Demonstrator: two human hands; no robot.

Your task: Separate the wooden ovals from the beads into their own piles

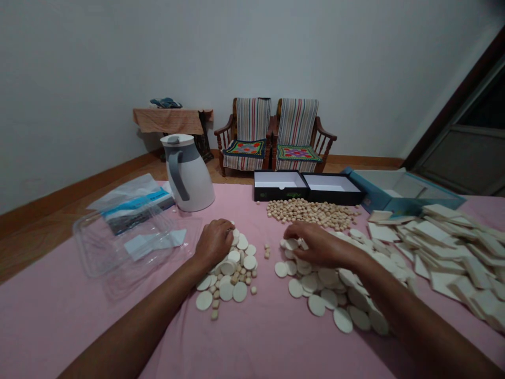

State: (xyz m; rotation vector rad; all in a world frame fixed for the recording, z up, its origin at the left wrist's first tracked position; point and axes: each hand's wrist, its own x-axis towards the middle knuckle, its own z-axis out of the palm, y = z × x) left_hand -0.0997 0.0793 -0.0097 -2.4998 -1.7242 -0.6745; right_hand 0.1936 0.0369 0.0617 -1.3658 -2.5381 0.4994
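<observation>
My left hand [215, 243] rests at the far left side of a smaller mixed pile of pale round wooden discs [226, 290] and small wooden cubes [215, 303]. Its fingers are curled in, and what they hold, if anything, is hidden. Over the near-left end of a larger heap of discs [316, 305] is my right hand [311, 243], its thumb and fingers bent around a pale wooden disc [291, 244]. Between the two piles lie a few loose cubes [267, 251] on the pink cloth [260, 337].
Small round wooden pieces [311, 211] lie heaped before two black-sided trays [281, 183]. Right are a blue box [406, 192] and flat wooden boards [445, 247]. A white jug [190, 176], clear plastic container [138, 237] and blue-and-white package [136, 205] stand left. Two chairs [254, 121] are behind.
</observation>
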